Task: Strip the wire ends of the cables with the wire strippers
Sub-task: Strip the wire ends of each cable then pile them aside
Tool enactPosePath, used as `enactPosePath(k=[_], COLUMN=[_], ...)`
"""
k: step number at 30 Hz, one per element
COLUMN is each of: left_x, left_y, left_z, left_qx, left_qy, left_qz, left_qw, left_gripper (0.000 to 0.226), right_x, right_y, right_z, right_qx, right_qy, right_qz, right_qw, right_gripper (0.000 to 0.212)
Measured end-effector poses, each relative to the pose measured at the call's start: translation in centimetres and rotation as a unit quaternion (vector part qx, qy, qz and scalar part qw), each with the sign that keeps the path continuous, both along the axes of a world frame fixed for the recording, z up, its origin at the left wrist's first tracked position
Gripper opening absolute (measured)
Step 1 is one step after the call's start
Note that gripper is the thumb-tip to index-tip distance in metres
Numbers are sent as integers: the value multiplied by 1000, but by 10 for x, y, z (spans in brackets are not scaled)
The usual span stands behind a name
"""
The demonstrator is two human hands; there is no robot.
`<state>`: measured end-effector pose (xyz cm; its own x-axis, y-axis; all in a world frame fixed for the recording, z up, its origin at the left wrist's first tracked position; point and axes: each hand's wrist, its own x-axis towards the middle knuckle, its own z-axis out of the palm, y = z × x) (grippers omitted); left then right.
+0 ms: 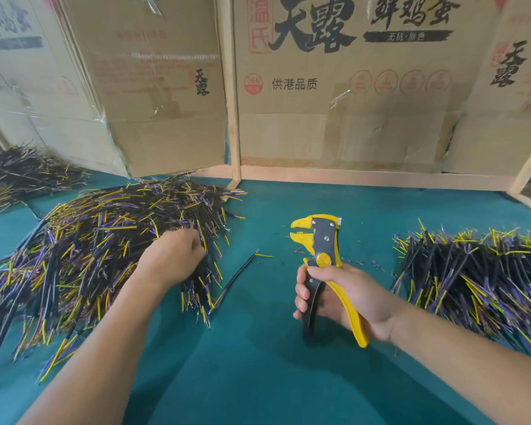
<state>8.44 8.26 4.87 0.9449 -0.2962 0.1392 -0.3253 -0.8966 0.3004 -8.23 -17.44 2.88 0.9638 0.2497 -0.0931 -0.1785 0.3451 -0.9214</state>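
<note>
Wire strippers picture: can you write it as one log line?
left hand: reaching into cable pile | right hand: holding wire strippers, jaws empty

Left arm bare, runs from the near-left corner of the tabletop toward the middle left. Left hand knuckles up, fingers curled down into the cable pile; fingertips hidden, so whether its grip has closed on a cable cannot be told. Right arm bare, enters from the near-right corner. Right hand palm turned left, thumb across the top, fingers wrapped round the handles of the wire strippers, held upright, head pointing away.
</note>
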Motion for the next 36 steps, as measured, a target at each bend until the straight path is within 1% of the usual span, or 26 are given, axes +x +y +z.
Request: enactPosePath(k=[3,6,8,11,15,18,21,26,28,29,30,31,32,33,34,35,36], left_x=[1,-4,-7,-11,-13,-15,-18,-24,-28,-30,-33,-37,-42,-47,-51,-55,-57], left_y=[-3,-10,-14,-19,-25,-29,-32,-38,-41,-44,-49,-54,-59,-65,-70,-74,-78], left_z=[4,7,7,4,3,0,-1,-3,-3,-5,-6,-7,-9,-10,-12,-15,-18], left_qx=[-108,-165,-172,-153,-139,-141,-140,-107,-134,-181,-264,-370,-466,-533,-572,-586,-589], left_qy=[-47,-72,-84,-102,-140,-154,-165,-168,-140,-108,-56,15,88,154,200,227,239], left_qz=[-18,-59,-96,-141,-149,-147,-115,-121,-132,-142,-151,-156,-157,-156,-154,-152,-153], left_qw=[993,982,977,973,969,967,970,972,972,967,951,916,866,817,781,763,757], left_gripper=[20,20,16,22,20,19,13,12,13,16,20,23,25,23,22,23,24], right_x=[2,15,24,30,24,26,27,24,23,23,23,22,22,22,21,21,21], right_y=[2,7,9,6,-5,-9,-12,-17,-18,-18,-18,-18,-17,-17,-17,-17,-17], right_z=[6,14,16,9,-13,-19,-21,-23,-20,-19,-18,-16,-16,-15,-15,-15,-16], right_qx=[-37,-53,-56,-25,74,130,140,144,142,141,138,136,134,133,130,127,127], right_qy=[-22,-3,6,4,16,35,44,59,64,67,69,74,77,77,76,74,74], right_qz=[-8,-12,-6,-12,-44,-63,-59,-60,-59,-57,-56,-55,-55,-55,-55,-54,-53], right_qw=[999,999,998,1000,996,989,987,986,986,986,986,986,986,987,987,988,988], right_gripper=[21,21,22,23,20,22,25,23,23,24,24,25,24,24,23,22,21])
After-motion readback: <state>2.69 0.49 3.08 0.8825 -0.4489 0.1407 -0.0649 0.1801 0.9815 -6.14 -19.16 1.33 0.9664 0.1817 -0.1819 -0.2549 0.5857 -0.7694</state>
